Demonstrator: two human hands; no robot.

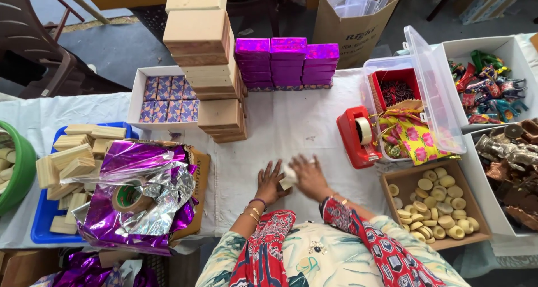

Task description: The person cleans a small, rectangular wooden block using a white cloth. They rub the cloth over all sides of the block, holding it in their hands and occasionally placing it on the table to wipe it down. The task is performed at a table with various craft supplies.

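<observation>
Block (288, 179), small and pale, is gripped by the left hand (270, 181) and right hand (307, 176) at bench (280, 130) centre; wrapping seems next, needing foil (140, 191).

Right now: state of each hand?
Left hand: fingers curled on the small pale block, holding it against the white tablecloth.
Right hand: also gripping the block, motion-blurred.

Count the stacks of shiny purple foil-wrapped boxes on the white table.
3 stacks of shiny purple foil-wrapped boxes, side by side at the table's far edge: left, middle, right. More could be hidden behind them.
</observation>
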